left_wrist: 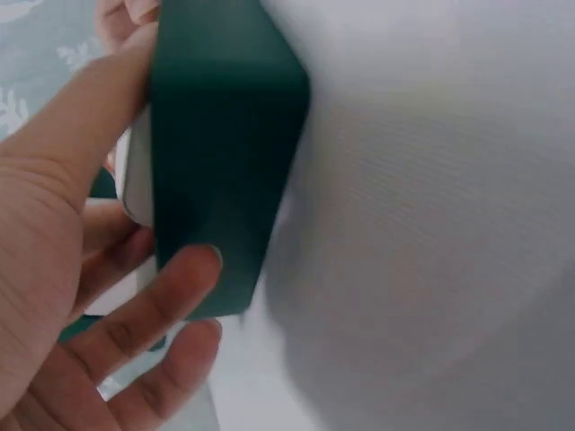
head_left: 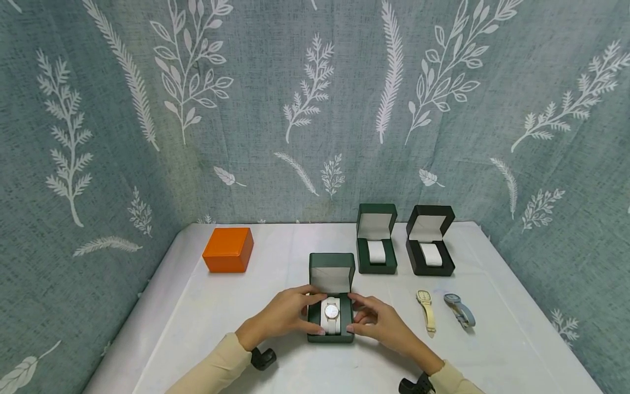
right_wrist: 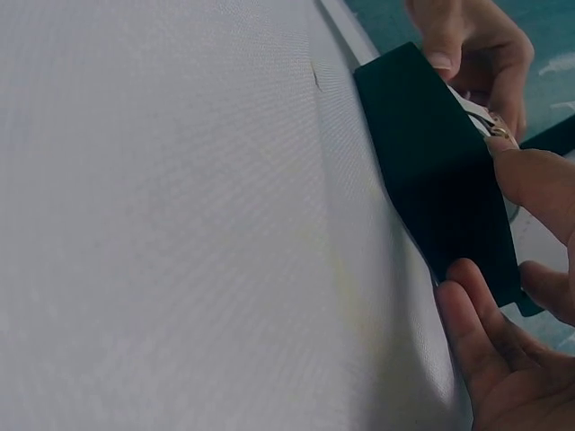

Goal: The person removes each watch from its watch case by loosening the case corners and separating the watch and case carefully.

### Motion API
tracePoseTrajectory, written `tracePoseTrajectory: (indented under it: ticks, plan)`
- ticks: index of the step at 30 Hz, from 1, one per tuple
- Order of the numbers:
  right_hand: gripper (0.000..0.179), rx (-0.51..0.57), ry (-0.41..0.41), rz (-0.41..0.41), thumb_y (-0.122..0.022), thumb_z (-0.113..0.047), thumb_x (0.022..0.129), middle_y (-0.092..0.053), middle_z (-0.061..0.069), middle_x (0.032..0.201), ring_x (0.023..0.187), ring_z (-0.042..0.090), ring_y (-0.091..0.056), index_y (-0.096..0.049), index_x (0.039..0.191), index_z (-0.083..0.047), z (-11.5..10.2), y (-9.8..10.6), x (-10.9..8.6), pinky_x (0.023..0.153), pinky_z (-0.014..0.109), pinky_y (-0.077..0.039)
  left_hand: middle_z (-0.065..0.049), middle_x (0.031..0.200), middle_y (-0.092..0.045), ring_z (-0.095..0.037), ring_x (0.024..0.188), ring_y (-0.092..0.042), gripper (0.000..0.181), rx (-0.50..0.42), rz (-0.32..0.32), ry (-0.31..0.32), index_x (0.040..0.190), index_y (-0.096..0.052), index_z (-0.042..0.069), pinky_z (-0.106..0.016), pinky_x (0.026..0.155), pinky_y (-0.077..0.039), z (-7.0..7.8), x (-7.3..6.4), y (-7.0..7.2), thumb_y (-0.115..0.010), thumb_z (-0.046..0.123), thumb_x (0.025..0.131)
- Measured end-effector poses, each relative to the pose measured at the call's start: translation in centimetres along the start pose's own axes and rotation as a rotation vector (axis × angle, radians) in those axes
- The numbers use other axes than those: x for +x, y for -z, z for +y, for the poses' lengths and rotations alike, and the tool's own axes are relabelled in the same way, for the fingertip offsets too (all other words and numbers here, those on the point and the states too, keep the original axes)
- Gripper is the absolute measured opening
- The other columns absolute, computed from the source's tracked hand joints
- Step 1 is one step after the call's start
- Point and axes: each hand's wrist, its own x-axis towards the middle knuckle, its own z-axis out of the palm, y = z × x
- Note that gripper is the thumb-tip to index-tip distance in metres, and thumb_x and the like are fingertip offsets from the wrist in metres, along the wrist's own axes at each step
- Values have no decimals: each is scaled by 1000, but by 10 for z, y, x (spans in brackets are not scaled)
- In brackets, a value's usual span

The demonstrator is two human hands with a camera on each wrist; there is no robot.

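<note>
A dark green watch box (head_left: 331, 338) stands with its lid up at the table's front middle. Inside, a white-strapped watch (head_left: 332, 311) sits round a white cushion (left_wrist: 135, 171). My left hand (head_left: 285, 312) pinches the cushion's two ends between thumb and index finger; its other fingers lie along the box's left wall. From the right, my right hand (head_left: 376, 322) holds the box, thumb by the front corner and index by the back one. To its right lie a yellow-strapped watch (head_left: 426, 312) and a blue-strapped watch (head_left: 460, 311).
Behind the hands, a second green watch box (head_left: 377, 270) and a black watch box (head_left: 433, 271) stand with lids raised, each with a white cushion. A closed orange box (head_left: 228, 250) is at the back left. Patterned cloth (head_left: 261, 109) surrounds the white table (head_left: 197, 328).
</note>
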Motion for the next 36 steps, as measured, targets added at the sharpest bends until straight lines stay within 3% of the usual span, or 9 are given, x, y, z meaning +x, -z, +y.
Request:
tracePoseTrajectory:
  ticks: [3, 8, 12, 24, 32, 36]
  plan:
    - [72, 4, 3, 1, -84, -16, 87, -64, 11, 107, 92, 16, -66, -52, 150, -3, 2, 0, 1, 87, 29, -57, -4, 134, -63, -3, 74, -55, 75, 30, -16, 10, 137, -67, 11, -20, 69, -48, 3, 2, 3, -85, 55, 79]
    - [72, 1, 8, 1, -85, -17, 87, -63, 11, 105, 92, 16, -66, -53, 149, -4, 2, 0, 1, 88, 30, -57, -6, 135, -66, -11, 99, -66, 74, 87, -17, 13, 135, -68, 8, -31, 87, -56, 10, 5, 6, -88, 51, 78]
    - [72, -6, 12, 1, -85, -18, 87, -64, 11, 105, 93, 18, -67, -53, 149, -4, 2, 0, 1, 89, 30, -57, -8, 133, -67, -20, 116, -66, 72, 85, -21, 9, 133, -69, 5, -38, 97, -55, 14, 7, 6, -89, 47, 78]
    - [71, -14, 24, 5, -85, -18, 87, -64, 11, 107, 94, 22, -67, -53, 149, -4, 3, 0, 0, 88, 29, -57, -8, 126, -69, -10, 105, -65, 66, -71, 22, -16, 130, -67, 1, -25, 88, -55, 10, 7, -1, -92, 30, 76]
    - [71, -30, 2, 17, -85, -18, 87, -64, 10, 107, 94, 21, -67, -54, 149, -6, 3, -1, 0, 87, 29, -57, -6, 127, -69, -4, 102, -62, 69, -109, 79, -5, 134, -65, 3, -23, 87, -55, 9, 7, -3, -93, 28, 76]
    - [71, -27, 8, 16, -85, -17, 87, -64, 10, 108, 94, 23, -67, -53, 150, -6, 4, -1, 1, 86, 29, -57, -2, 119, -70, -2, 79, -56, 70, -139, 96, -5, 136, -64, 4, -17, 67, -49, 7, 8, -2, -92, 27, 77]
